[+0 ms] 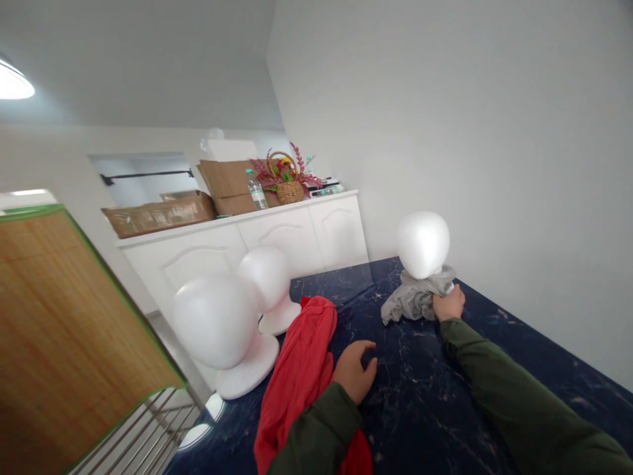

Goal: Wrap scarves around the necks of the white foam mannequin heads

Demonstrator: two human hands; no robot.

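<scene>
Head view: we seem to be handling the grey cloth (414,297) bunched under the white head form (424,243) at our one o'clock, our right hand's (449,304) grip apparently clamped on it, our left hand's (354,371) apart and empty, the next move calling for steady hold.

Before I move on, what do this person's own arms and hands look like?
The left sleeve and right sleeve are plain, dark green and long, reaching the wrists. The left hand and right hand are bare; no gloves show.
</scene>
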